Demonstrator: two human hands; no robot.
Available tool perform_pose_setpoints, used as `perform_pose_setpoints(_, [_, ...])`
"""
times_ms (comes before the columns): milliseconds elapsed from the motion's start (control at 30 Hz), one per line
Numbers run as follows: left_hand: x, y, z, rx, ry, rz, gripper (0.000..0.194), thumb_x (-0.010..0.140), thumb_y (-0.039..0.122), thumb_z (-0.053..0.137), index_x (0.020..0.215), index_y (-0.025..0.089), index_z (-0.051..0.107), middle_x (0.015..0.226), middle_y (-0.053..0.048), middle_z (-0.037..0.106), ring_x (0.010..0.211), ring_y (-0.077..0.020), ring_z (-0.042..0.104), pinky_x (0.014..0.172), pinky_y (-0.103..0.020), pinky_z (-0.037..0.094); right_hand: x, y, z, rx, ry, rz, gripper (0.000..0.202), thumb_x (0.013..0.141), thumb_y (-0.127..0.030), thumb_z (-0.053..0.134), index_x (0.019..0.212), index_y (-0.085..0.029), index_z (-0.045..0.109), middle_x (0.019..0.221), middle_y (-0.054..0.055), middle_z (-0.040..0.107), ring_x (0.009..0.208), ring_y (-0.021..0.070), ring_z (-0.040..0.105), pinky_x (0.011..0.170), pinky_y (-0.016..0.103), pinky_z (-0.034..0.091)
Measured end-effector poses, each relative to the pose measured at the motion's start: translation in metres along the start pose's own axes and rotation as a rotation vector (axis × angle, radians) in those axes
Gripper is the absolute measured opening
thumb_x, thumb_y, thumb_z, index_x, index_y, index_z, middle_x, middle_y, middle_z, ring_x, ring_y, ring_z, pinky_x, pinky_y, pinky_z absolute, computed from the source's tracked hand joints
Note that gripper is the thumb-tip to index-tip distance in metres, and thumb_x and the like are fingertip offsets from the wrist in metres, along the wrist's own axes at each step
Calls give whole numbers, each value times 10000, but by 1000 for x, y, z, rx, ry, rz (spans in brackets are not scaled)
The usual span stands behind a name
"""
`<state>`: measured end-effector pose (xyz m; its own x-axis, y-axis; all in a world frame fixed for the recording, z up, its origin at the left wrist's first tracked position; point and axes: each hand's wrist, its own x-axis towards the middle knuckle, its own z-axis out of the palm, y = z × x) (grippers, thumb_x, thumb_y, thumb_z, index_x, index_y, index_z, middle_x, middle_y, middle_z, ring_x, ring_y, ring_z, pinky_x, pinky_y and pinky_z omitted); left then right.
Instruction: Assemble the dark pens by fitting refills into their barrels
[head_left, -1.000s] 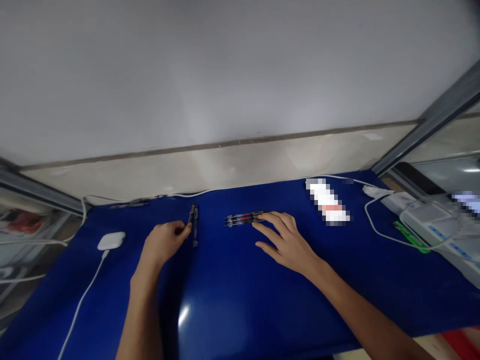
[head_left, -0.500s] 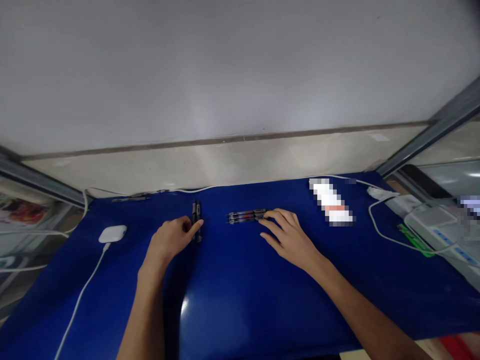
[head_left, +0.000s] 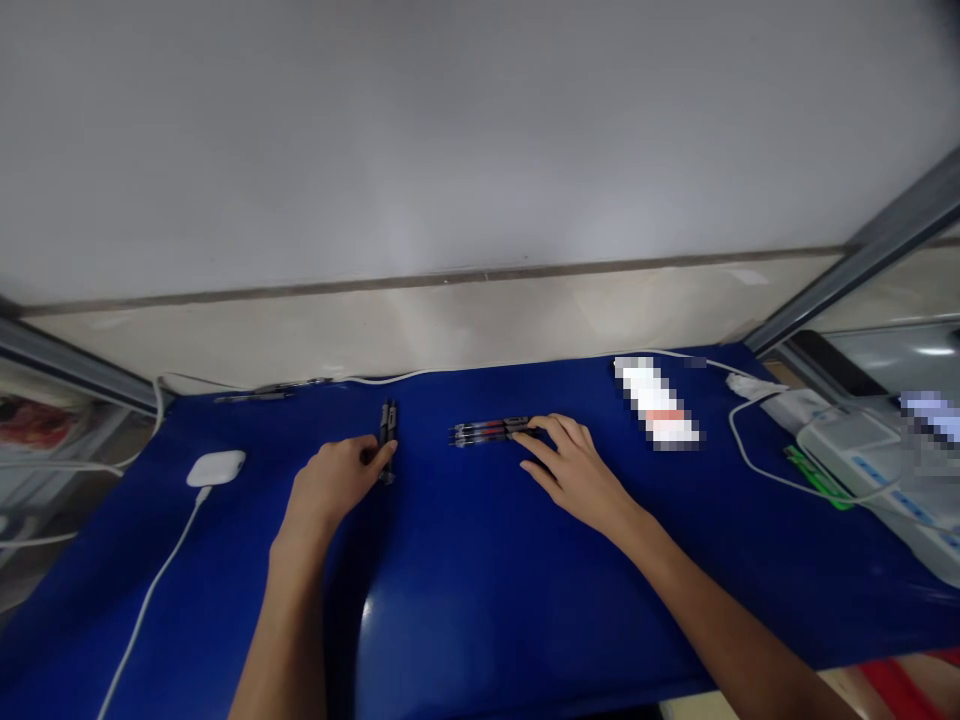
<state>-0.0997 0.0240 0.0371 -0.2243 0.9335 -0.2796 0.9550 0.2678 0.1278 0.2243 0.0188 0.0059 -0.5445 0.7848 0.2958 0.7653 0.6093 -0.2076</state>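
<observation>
Two dark pens (head_left: 388,420) stand side by side on the blue tabletop, pointing away from me. My left hand (head_left: 337,480) is closed on their lower part, thumb on the right side and fingers on the left. To the right, several clear-barrelled pens (head_left: 484,431) with dark grips lie sideways in a tight row, a bit of red showing in one. My right hand (head_left: 566,460) rests its fingertips on their right ends, fingers apart and thumb held away. The fingers partly cover those ends.
A white earbud case (head_left: 216,467) on a cable lies at left. More pens (head_left: 259,395) lie along the back wall. A blurred-out white item (head_left: 660,405) lies right of my hand. Further right are a green packet (head_left: 817,478), white cables and a white power strip (head_left: 870,460).
The view has shifted slightly. The lower ends of the two pens under my left hand have come closer together. My right hand stays at the row of pens, almost still.
</observation>
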Motion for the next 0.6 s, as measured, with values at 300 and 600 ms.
perform_pose_setpoints(300, [-5, 2, -4, 54, 65, -73, 590, 860, 721, 294, 820, 259, 659, 770, -91, 677, 736, -299, 630, 535, -295, 317, -1, -1, -1, 24, 12, -15, 262, 981, -243, 472, 1199, -217, 615, 1336, 104, 482, 1262, 278, 405, 1019, 468, 404])
perform_pose_setpoints(600, [-25, 50, 18, 41, 628, 457, 360, 985, 431, 384, 905, 186, 637, 827, -64, 638, 848, -207, 577, 735, -300, 401, 0, -1, 5, 78, -47, -33, 179, 987, -236, 483, 1075, -176, 627, 1079, 75, 630, 1067, 218, 521, 879, 382, 437])
